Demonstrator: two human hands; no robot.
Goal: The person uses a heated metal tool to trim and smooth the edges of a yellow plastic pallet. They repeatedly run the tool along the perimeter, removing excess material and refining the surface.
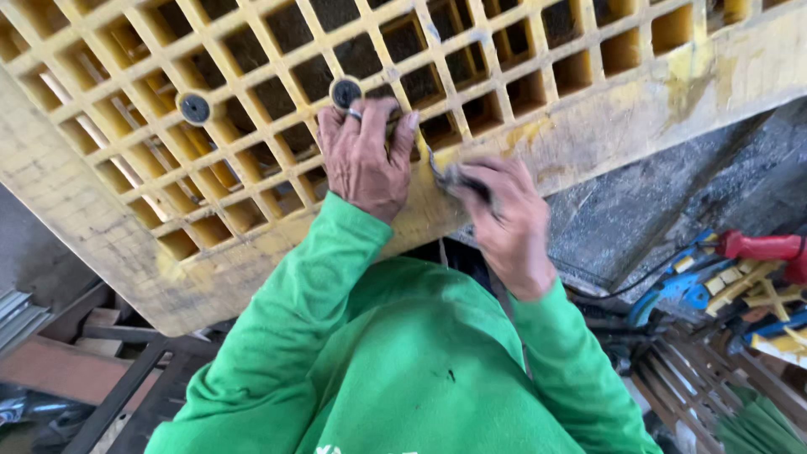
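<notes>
Left hand (363, 160): pressed flat on the yellow grating (521, 126), fingers spread and apart, gripping nothing. Fingertips at a black round washer (345, 92) seated on a grating bar. Ring visible on one finger.

Right hand (503, 220): just right of the left hand, at the grating's solid lower rim. Fingers curled together, clamped on a dark, blurred tool (458, 178); thin metal tip pointed up toward the grating cells near the left hand's little finger. Kind of tool not clear because of motion blur.

Second black round washer (194, 108): on the grating, left of the first one, well apart from both hands.

Grating: moulded yellow square mesh with worn, dirty solid edge, tilted across the upper view, dark cells open through to what lay beneath. Scuffed grey patches along the rim right of the right hand.

Green long sleeves and green shirt (403, 361): below the grating, filling the lower middle of the view.

Dark grey stained surface (639, 210): below the grating's right end.

Red-handled tool (761, 247), blue cable housing (672, 290) and yellow grating offcuts (752, 290): heaped below and right of the grating, far from the hands.

Timber pieces and dark metal frame bars (118, 370): below the grating's left corner.
</notes>
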